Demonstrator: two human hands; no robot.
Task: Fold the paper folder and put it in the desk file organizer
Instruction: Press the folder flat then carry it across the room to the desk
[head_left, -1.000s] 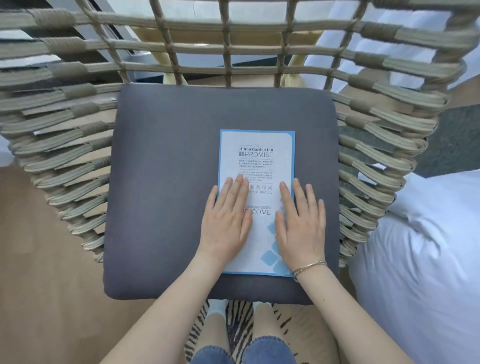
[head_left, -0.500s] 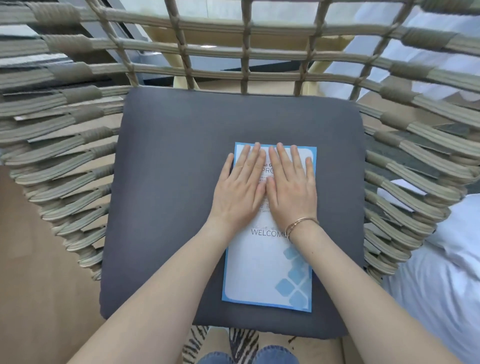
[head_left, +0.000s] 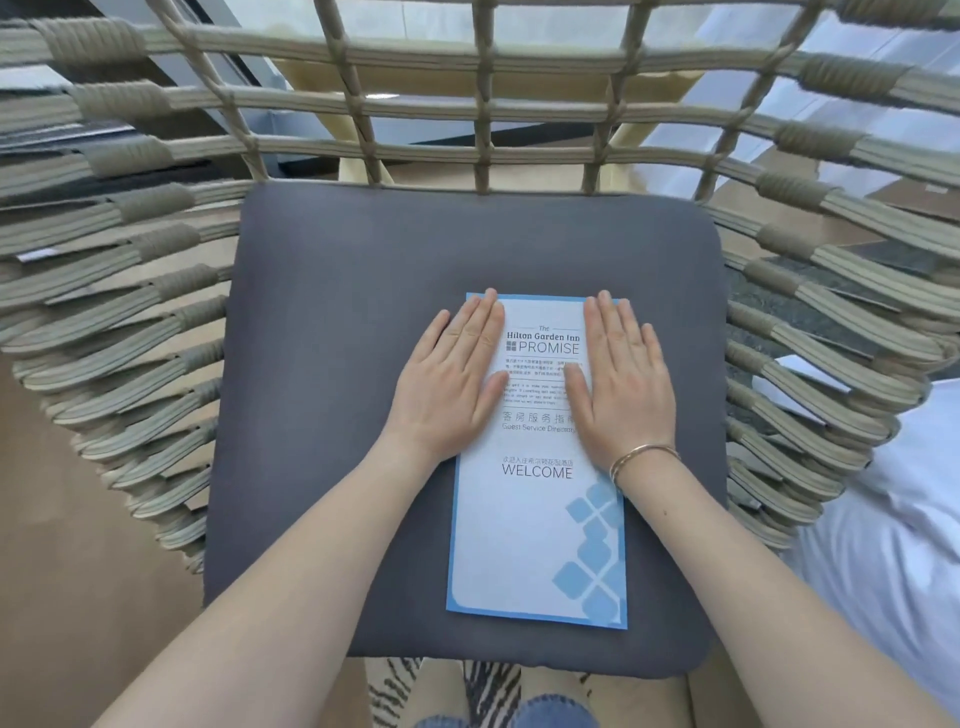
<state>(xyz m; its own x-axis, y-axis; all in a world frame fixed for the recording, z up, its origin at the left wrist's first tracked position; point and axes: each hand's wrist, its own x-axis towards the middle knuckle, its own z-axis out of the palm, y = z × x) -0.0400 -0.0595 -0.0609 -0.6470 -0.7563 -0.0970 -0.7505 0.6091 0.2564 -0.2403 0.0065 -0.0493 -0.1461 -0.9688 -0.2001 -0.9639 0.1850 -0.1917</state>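
A white paper folder (head_left: 535, 530) with a blue border and blue squares lies folded shut on the grey seat cushion (head_left: 332, 415) of a woven chair. My left hand (head_left: 457, 374) rests flat on the folder's upper left edge, half on the cushion. My right hand (head_left: 618, 379), with a thin bracelet at the wrist, lies flat on the upper right part. Both palms press down with fingers straight and together. No desk file organizer is in view.
The woven rope chair back and arms (head_left: 483, 104) wrap around the cushion on three sides. White bedding (head_left: 893, 545) lies at the right. Wooden floor (head_left: 67, 545) shows at the left, and a striped rug (head_left: 395, 691) below the seat's front edge.
Both hands slid up the folder from its lower half to its top, then moved apart toward the left and right edges. The folder has stayed flat on the cushion.
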